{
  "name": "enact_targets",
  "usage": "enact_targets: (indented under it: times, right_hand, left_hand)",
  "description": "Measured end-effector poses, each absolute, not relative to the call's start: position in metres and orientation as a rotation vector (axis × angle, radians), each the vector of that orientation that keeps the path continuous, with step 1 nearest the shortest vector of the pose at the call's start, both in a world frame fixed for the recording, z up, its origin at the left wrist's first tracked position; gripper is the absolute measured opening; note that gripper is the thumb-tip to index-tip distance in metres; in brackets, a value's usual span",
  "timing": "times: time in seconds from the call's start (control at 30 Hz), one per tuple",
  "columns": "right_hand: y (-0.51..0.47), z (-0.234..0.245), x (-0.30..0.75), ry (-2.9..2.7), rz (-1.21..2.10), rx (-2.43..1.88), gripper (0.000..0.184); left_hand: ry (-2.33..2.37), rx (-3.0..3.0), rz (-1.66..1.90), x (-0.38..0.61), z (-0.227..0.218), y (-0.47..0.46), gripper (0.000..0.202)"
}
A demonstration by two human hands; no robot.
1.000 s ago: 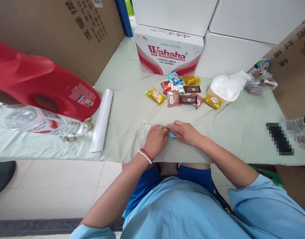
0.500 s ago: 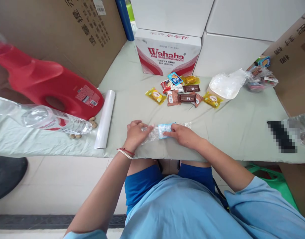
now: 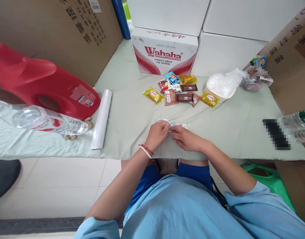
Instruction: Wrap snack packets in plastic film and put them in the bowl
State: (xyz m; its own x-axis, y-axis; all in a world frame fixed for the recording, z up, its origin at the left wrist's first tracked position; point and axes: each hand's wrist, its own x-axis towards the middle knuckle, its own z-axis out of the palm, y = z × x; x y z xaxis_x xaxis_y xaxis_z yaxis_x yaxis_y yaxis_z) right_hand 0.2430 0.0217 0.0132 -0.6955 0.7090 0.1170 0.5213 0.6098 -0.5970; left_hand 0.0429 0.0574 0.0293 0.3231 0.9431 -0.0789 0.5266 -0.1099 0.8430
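Near the table's front edge lies a small blue-and-white snack packet point(image 3: 171, 123) with clear plastic film point(image 3: 184, 125) about it. My left hand point(image 3: 156, 134) covers the packet's left part, its fingers bent and pressed onto the film. Close against it, my right hand point(image 3: 186, 137) has its thumb and fingers closed at the packet's right side. Most of the packet is hidden under my fingers. A stretch of film sticks out beyond my right fingertips.
Several wrapped snacks point(image 3: 171, 97) lie farther back, before a Wahaha box point(image 3: 164, 54). A white bowl point(image 3: 222, 94) with plastic film stands right of them. At left are a white roll point(image 3: 101, 119), a plastic bottle point(image 3: 50, 119), nuts point(image 3: 89, 122) and a red jug point(image 3: 50, 83).
My left hand has moved right, onto the packet and up against my right hand. The packet is now mostly covered. The view has shifted slightly.
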Motion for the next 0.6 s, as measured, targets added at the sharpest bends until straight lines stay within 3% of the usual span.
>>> enact_targets:
  times: [0.07, 0.2, 0.3, 0.4, 0.6]
  right_hand:
    - [0.022, 0.014, 0.258, -2.333, 0.805, -0.994, 0.034]
    - [0.031, 0.009, 0.271, -1.952, 0.524, -1.589, 0.035]
    - [0.036, 0.006, 0.267, -1.982, 0.536, -1.837, 0.028]
    - [0.036, 0.016, 0.260, -2.017, 0.654, -1.832, 0.013]
    - [0.056, 0.045, 0.219, -1.970, 0.817, -1.744, 0.010]
  left_hand:
    - [1.327, 2.020, 0.576, 0.047, 0.022, 0.058, 0.031]
    - [1.377, 2.330, 0.445, 0.054, 0.020, 0.050, 0.030]
    - [1.551, 2.441, 0.426, 0.060, 0.023, 0.041, 0.032]
    - [1.585, 2.534, 0.351, 0.063, 0.025, 0.035, 0.036]
    - [1.448, 2.598, 0.249, 0.064, 0.019, 0.031, 0.034]
